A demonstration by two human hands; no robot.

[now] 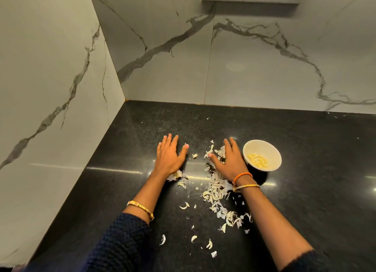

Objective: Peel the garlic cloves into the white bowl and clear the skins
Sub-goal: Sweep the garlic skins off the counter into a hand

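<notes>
Skins [215, 190] lie strewn on the worktop [305, 190] between flat, spread, empty hands, left [169, 155] and right [232, 160], beside the bowl [273, 149] of cloves [257, 160]; papery and featherlight, they likely suit sweeping together, not pinching.

Hands, bowl and skins on the desk

Both hands lie flat on the desk [305, 190], left hand [169, 155] apart from right hand [232, 160]. The bowl [272, 149], cloves [257, 160] inside, sits just right of the right hand. Skins [215, 190] lie scattered between and nearer than the hands.
</notes>
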